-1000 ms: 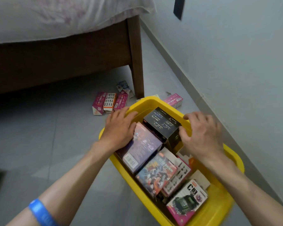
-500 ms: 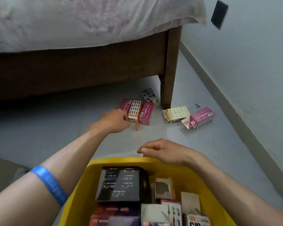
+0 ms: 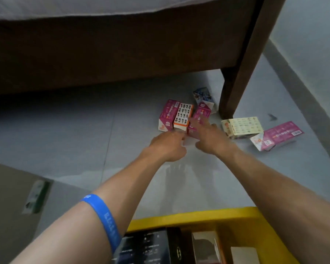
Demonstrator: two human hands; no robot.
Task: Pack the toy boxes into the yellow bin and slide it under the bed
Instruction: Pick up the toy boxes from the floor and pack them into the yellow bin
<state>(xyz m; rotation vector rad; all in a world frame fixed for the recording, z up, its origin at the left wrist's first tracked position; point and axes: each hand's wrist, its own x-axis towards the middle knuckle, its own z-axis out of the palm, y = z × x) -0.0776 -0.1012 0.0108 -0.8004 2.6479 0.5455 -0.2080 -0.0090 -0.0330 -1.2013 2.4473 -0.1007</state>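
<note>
Now both hands are reaching out over the grey tiled floor (image 3: 69,130), where half a second ago only the left one was stretched forward and the right was hovering at the bin's rim. The left hand (image 3: 168,147) is arriving at the near end of a row of three small cardboard toy boxes, a magenta one (image 3: 168,115), a white and orange one printed with little figures (image 3: 183,116) and another magenta one (image 3: 200,115), its fingers curled but closing on nothing that can be made out. The right hand (image 3: 208,138) is lying open, fingers spread across the third box, touching it rather than gripping.

The rectangular yellow plastic bin (image 3: 198,218) is sitting at the bottom edge of the view, near the person, already holding several boxes, a black one (image 3: 147,246) among them. It is standing well apart from the dark wooden bed frame (image 3: 122,50).

Three more boxes are lying loose: a blue-white illustrated one (image 3: 202,94) beside the bed leg (image 3: 242,63), a pale yellow one (image 3: 242,126) and a long magenta one (image 3: 278,135) further right. So packing is judged only partly done, and the sliding step is not yet begun.
</note>
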